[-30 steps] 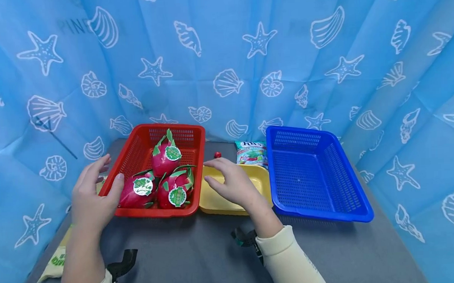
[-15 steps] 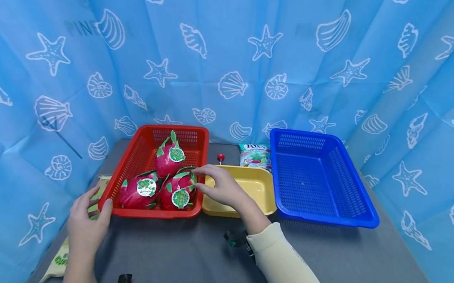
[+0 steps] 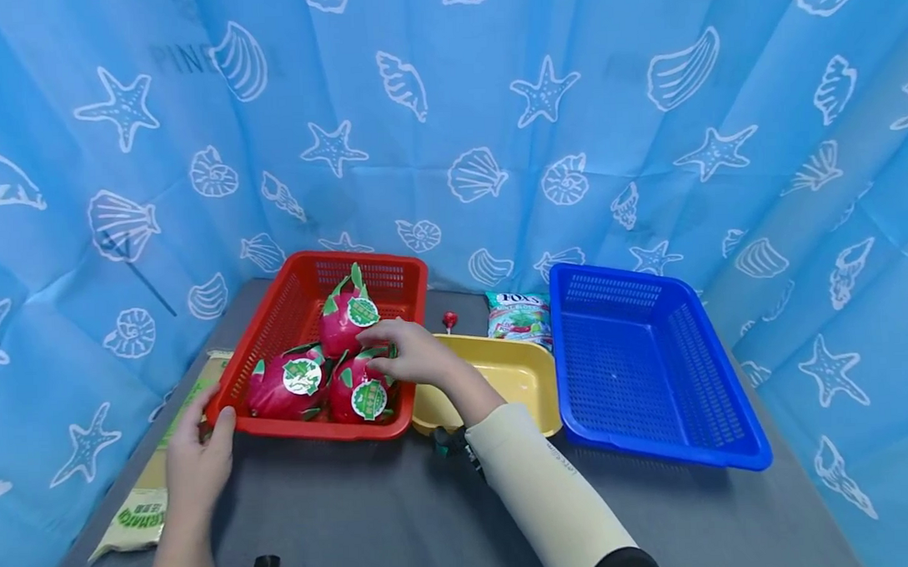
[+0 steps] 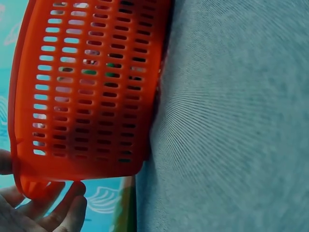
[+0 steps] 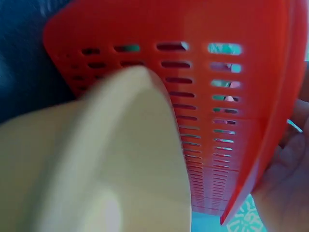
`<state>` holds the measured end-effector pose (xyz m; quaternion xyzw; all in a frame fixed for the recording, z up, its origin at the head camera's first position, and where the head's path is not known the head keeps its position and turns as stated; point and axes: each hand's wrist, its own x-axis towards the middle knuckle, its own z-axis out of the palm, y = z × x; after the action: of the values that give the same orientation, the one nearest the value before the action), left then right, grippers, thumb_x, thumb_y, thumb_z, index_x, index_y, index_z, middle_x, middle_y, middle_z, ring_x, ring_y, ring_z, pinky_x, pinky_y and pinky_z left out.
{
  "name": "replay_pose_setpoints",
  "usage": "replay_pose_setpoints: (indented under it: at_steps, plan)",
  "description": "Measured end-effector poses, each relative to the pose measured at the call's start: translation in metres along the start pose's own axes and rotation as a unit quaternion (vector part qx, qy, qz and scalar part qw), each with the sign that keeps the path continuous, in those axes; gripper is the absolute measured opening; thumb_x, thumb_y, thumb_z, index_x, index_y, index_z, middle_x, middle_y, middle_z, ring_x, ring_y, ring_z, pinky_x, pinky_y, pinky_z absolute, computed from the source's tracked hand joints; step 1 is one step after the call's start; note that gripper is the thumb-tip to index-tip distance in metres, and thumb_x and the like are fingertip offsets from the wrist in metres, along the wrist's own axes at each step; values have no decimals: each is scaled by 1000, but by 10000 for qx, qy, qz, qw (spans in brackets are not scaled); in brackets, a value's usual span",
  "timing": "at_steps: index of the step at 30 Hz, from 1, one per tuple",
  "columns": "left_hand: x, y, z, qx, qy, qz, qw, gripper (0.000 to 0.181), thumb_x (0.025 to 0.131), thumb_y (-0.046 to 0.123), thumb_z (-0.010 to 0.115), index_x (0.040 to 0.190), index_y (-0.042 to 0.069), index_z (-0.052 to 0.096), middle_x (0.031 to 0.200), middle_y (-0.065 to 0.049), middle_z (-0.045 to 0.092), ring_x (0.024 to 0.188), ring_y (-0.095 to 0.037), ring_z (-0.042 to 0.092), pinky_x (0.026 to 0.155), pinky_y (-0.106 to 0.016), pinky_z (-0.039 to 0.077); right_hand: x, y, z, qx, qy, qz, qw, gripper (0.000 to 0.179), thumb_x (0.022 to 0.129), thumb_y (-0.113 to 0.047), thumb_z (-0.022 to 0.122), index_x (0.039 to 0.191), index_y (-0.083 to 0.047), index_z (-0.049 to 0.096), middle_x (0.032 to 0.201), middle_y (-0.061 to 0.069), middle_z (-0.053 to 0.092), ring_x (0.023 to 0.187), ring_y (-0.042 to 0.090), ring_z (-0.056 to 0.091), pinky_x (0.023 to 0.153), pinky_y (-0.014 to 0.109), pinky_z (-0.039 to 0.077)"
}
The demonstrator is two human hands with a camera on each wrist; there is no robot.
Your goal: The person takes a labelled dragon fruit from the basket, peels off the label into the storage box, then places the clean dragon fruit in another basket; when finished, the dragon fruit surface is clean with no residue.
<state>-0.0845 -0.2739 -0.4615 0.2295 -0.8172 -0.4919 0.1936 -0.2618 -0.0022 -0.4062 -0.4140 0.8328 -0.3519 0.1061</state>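
A red basket [image 3: 257,350] holds three dragon fruits with green-and-white stickers: a back one [image 3: 339,327], a front left one [image 3: 272,394] and a front right one [image 3: 343,397]. My left hand [image 3: 197,459] grips the basket's front left corner, its thumb inside the rim and its curled fingers [image 4: 67,208] outside. Over the basket's right rim reaches my right hand [image 3: 415,353]. Its fingers and thumb are apart, just over the top of the front right fruit. Whether the fingertips touch that fruit cannot be made out. The right wrist view shows only part of the hand, beyond the rim.
A yellow tray [image 3: 528,381] stands against the basket's right side. Farther right is a blue basket [image 3: 615,378]. Behind the tray lie a red lollipop [image 3: 449,319] and a Fox's candy bag [image 3: 519,317]. A long pale packet [image 3: 142,503] lies left. A blue curtain [image 3: 477,91] hangs behind.
My right hand has moved left from above the yellow tray to over the front right dragon fruit. My left hand has come down onto the red basket's corner. The head view has shifted slightly.
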Motion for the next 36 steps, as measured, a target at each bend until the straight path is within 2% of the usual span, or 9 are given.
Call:
replay_pose_setpoints:
  at_steps: [6, 9, 13, 17, 21, 24, 27, 30, 36]
  plan:
    - [-1, -3, -1, 53, -53, -137, 9999, 59, 106, 29, 55, 161, 20, 35, 160, -14, 39, 135, -37, 44, 75, -6, 43, 16, -1, 1, 276, -627, 477, 9965, 39, 95, -14, 73, 133, -9, 69, 130, 3, 62, 114, 19, 57, 77, 22, 56]
    - [-1, -3, 0, 125, -58, -159, 9998, 60, 106, 31, 54, 162, 22, 34, 161, -12, 39, 136, -37, 43, 83, -16, 50, 19, -3, 1, 408, -853, 744, 9927, 38, 96, -12, 73, 133, -10, 69, 131, 4, 60, 112, 17, 56, 73, 23, 58]
    - [0, -2, 1, 164, -39, -157, 9997, 60, 107, 31, 53, 162, 24, 32, 161, -10, 38, 137, -35, 43, 94, -38, 55, 22, -5, 1, 298, -901, 829, 9920, 35, 96, -14, 73, 131, -10, 71, 129, 3, 60, 111, 16, 55, 74, 23, 57]
    - [1, -3, 2, 179, -40, -127, 9998, 60, 107, 30, 53, 162, 24, 32, 161, -10, 39, 137, -35, 42, 92, -35, 55, 26, -3, 2, -132, -862, 641, 9941, 30, 96, -17, 72, 126, -12, 73, 124, 0, 61, 110, 14, 55, 78, 21, 55]
    - [1, -4, 2, 127, -41, -64, 9999, 59, 107, 29, 53, 162, 25, 33, 160, -11, 39, 136, -35, 43, 79, -10, 46, 28, 2, 3, -490, -838, 401, 9945, 29, 96, -20, 72, 125, -15, 74, 124, -2, 61, 110, 13, 54, 81, 21, 54]
    - [2, -4, 2, 125, -61, -59, 9999, 59, 107, 29, 53, 162, 25, 33, 160, -11, 39, 136, -35, 42, 76, -6, 43, 28, 6, 4, -589, -799, 250, 9947, 29, 96, -21, 73, 124, -16, 74, 126, -2, 61, 112, 13, 54, 81, 21, 54]
    - [2, -2, 2, 143, -94, -57, 9998, 59, 107, 29, 52, 162, 22, 33, 160, -13, 39, 136, -36, 43, 86, -22, 53, 28, 9, 4, -632, -757, 78, 9951, 28, 96, -20, 73, 123, -16, 75, 126, -2, 61, 112, 13, 54, 81, 20, 54]
    - [3, -2, 2, 151, -117, -124, 9997, 59, 107, 29, 51, 162, 23, 32, 161, -11, 39, 137, -35, 42, 93, -38, 55, 27, 11, 3, -675, -718, -110, 9951, 26, 96, -19, 73, 122, -15, 75, 125, -2, 62, 111, 13, 54, 82, 19, 54]
    - [4, -1, 3, 78, -149, -137, 9998, 57, 107, 25, 49, 162, 24, 33, 162, -10, 37, 138, -35, 41, 94, -41, 51, 24, 12, 3, -876, -637, -566, 9925, 24, 96, -17, 73, 119, -14, 76, 123, -1, 64, 110, 12, 55, 87, 19, 52]
